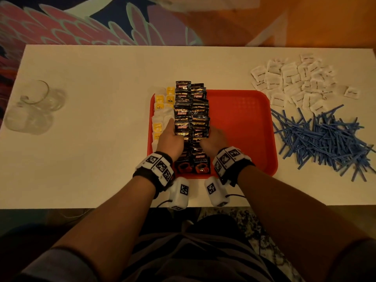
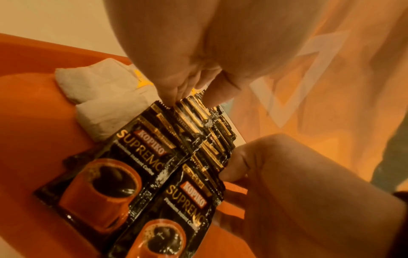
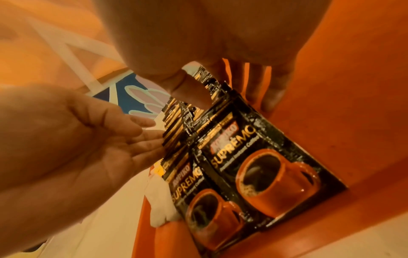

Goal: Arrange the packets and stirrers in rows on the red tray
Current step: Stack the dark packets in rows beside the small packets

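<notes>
A red tray [image 1: 240,123] holds a column of white and yellow tea bags [image 1: 160,110] at its left. Beside it lie two overlapping rows of black Kopiko coffee packets [image 1: 191,110]. My left hand [image 1: 173,131] presses straight fingers against the left edge of the left row [image 2: 141,157]; its open palm [image 3: 99,139] shows in the right wrist view. My right hand [image 1: 213,139] straddles the right row [image 3: 253,157], thumb [image 3: 189,92] between the rows and fingers [image 3: 271,87] down its right edge. White sugar packets [image 1: 295,82] and blue stirrers [image 1: 321,139] lie loose off the tray.
The tray's right half is bare red plastic. Clear drinking glasses [image 1: 34,106] stand near the white table's left end. The sugar pile and stirrer heap fill the table right of the tray. A patterned rug lies beyond the far edge.
</notes>
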{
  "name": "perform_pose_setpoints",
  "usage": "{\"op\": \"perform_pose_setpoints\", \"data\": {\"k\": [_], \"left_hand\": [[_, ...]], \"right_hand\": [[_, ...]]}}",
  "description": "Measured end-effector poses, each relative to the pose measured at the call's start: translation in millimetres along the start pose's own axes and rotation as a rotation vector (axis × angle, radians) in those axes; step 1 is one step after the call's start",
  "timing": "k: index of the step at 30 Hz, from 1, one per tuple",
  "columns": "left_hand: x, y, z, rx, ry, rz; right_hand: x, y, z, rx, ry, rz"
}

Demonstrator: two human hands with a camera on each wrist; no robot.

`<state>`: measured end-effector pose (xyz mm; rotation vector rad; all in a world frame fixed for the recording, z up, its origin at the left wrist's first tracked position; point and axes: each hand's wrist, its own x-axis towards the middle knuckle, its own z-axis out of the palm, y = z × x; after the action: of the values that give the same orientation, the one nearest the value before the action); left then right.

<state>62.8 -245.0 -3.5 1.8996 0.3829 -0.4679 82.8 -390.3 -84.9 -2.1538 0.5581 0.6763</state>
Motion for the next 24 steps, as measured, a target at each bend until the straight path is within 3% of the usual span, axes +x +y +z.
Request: {"op": "perform_pose_setpoints", "data": {"k": [5, 13, 19, 24], "left_hand": [[16, 10, -10, 0.039, 0.094, -0.090], [35, 22, -8, 0.028, -0.034, -0.039], [45, 27, -11, 0.042, 0.059, -0.022], [59, 39, -11, -0.087, 0.020, -0.079]], "right_hand": [[-16, -30, -33, 0.099, -0.004, -0.002], [-11, -49, -34, 0.107, -0.061, -0.018], [-10, -61, -52, 0.151, 0.000, 0.061], [17, -80, -52, 0.319, -0.059, 0.099]]}}
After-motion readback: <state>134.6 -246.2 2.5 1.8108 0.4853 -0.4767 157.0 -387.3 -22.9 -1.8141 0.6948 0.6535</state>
